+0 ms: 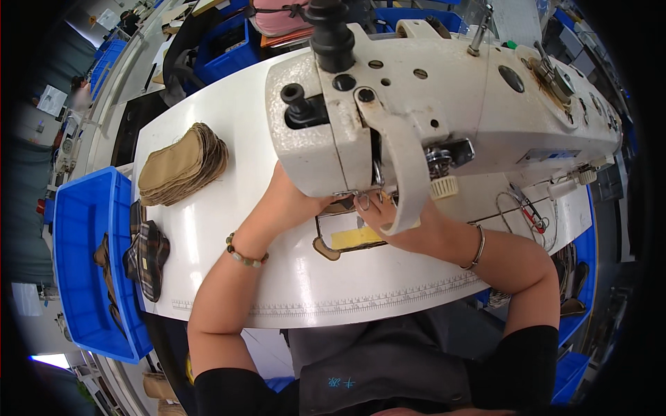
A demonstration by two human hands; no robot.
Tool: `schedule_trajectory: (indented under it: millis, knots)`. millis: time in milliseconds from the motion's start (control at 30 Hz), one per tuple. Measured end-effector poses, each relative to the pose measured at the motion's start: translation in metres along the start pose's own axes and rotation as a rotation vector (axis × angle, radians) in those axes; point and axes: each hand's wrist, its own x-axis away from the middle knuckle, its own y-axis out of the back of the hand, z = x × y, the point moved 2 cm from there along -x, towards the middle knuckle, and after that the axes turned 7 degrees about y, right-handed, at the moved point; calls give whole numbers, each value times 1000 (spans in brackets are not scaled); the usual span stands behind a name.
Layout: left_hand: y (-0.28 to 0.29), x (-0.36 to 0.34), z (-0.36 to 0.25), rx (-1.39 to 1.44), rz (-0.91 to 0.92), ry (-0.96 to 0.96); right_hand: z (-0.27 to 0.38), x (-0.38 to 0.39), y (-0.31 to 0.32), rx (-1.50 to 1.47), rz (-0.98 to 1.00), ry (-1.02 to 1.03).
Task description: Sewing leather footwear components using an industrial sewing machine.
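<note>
A white industrial sewing machine (pixel 444 97) spans the work from the right, its head over both hands. My left hand (pixel 302 199) reaches in under the left of the head; its thumb meets the edge of a small brown fabric piece (pixel 339 206), and its other fingers are hidden. From the right, my right hand (pixel 397 211) bends its fingers together onto the same piece beside the needle area, partly behind the curved white lever. Just in front of the hands is a dark-edged opening in the table with a yellow strip (pixel 355 238) and a tan rounded tab (pixel 326 249).
A stack of tan fabric pieces (pixel 182 165) lies at the left. Plaid pieces (pixel 149 260) hang by a blue bin (pixel 90 256) off the left edge. Red-handled snips (pixel 534 218) rest at the right. A ruler strip (pixel 333 304) runs along the white table's (pixel 229 208) front.
</note>
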Motion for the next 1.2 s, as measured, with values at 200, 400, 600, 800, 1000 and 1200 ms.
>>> schedule_trajectory:
  millis: [200, 400, 600, 800, 1000, 1200]
  knots:
    - [12, 14, 1, -277, -198, -53, -7, 5, -11, -117, -42, -73]
    - [44, 43, -11, -540, -3, 343, -8, 13, -17, -165, -76, -184]
    - [3, 35, -7, -126, -137, -27, -5, 5, -10, -27, 75, -63]
    - [-3, 32, -6, -292, -125, -31, 0, 4, -4, -193, 19, -182]
    - [-3, 41, -19, -632, -196, 9, 1, 4, -4, -221, 21, -164]
    - [-9, 46, -29, -807, -355, -275, 2, 2, -3, -264, -12, -213]
